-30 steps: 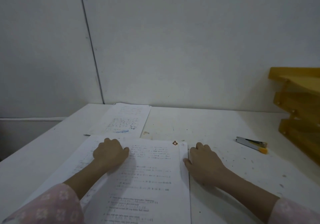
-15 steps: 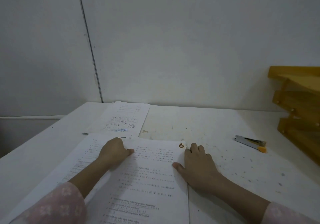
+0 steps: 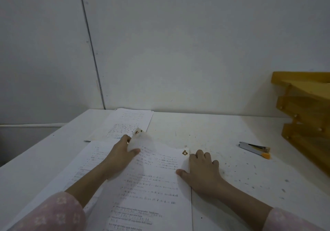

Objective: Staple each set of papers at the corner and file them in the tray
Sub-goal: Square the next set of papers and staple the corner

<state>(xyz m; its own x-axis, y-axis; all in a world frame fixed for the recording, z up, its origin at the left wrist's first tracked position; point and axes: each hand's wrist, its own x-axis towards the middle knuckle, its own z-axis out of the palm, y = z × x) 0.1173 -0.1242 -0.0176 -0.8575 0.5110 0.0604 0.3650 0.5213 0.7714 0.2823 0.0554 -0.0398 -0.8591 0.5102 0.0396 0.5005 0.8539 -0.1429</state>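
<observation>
A printed sheet lies on top of a paper stack in front of me on the white table. My left hand pinches its upper left corner between thumb and fingers and curls that corner up off the stack. My right hand rests flat on the sheet's right edge, thumb on the paper. A silver stapler with an orange tip lies on the table to the right, well away from both hands. The yellow tiered file tray stands at the far right.
Another set of printed papers lies at the back left, near the wall. A further sheet pokes out on the left under my left arm. The table surface is speckled with small marks.
My left hand has shifted up to the sheet's top left corner and lifted it, bending the paper. My right hand stayed on the right edge.
</observation>
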